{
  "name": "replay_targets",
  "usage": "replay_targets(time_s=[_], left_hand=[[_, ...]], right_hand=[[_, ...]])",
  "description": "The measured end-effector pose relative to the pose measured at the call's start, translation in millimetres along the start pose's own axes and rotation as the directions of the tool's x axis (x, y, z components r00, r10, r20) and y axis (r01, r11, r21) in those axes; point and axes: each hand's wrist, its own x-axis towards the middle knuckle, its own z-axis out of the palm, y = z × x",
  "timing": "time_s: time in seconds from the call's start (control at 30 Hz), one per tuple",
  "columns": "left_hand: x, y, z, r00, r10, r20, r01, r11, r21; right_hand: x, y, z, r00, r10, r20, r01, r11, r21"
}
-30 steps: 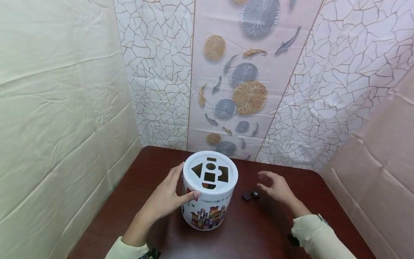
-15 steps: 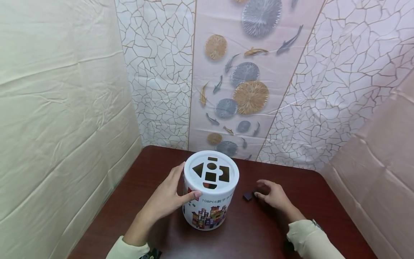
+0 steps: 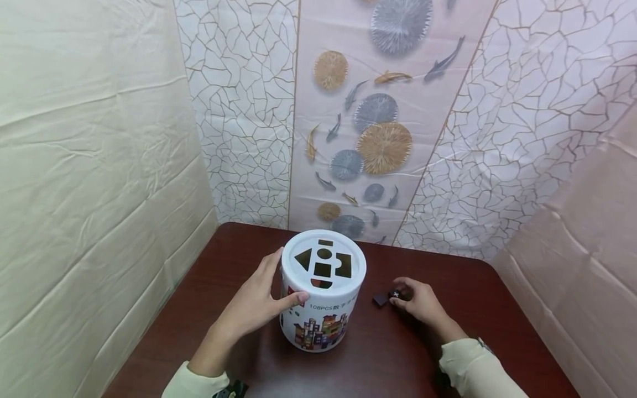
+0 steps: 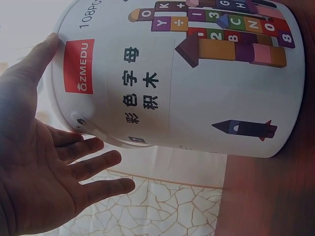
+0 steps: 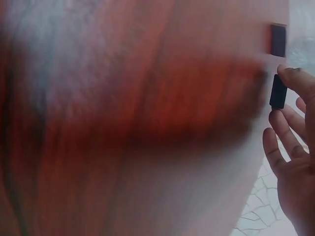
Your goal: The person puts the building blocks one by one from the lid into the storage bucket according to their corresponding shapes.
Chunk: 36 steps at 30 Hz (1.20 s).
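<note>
A white bucket (image 3: 343,309) with shape cut-outs in its lid (image 3: 348,284) and printed toy blocks on its side stands upright on the table. My left hand (image 3: 251,304) rests against its left side, the thumb lying on the front just below the rim. In the left wrist view, that hand's fingers (image 4: 101,164) are spread and fairly straight. Right of the bucket, my right hand (image 3: 422,303) pinches a small dark block (image 5: 278,91) with a white mark between thumb and fingertips. A second dark block (image 3: 380,300) lies just left of it.
The dark reddish-brown table (image 3: 378,359) ends at a patterned cloth backdrop (image 3: 249,138). Cream cloth walls (image 3: 134,193) rise along its left and right sides. A thin handle (image 4: 115,140) hangs along the bucket's side.
My right hand has moved slightly left and down onto the marked block, and its thumb and fingers have closed on it. The left hand, bucket and other block look unmoved.
</note>
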Motion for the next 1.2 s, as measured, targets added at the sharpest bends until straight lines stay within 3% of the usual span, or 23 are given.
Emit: replay_targets(time_s=[0.2,0.47,0.83,1.2], left_hand=[[-0.5,2.2,-0.8,1.0,-0.003,0.005,0.003,1.0,0.012],[-1.7,-0.1,-0.7,1.0,-0.002,0.006,0.002,1.0,0.018],[2.3,0.4,-1.4,1.0,-0.012,0.027,0.011,1.0,0.018],[2.8,-1.8,-1.6,1.0,-0.011,0.018,0.011,1.0,0.015]], right_hand=[[0.8,-14.0,-27.7,1.0,-0.021,-0.015,0.021,1.0,-0.019],[7.8,-62.5,-73.9,0.985,-0.162,-0.061,0.157,0.985,-0.067],[17.8,-143.0,-118.0,0.911,-0.403,-0.086,0.407,0.913,0.026],[25.7,-204.6,-120.5,0.857,-0.514,-0.027,0.515,0.856,0.042]])
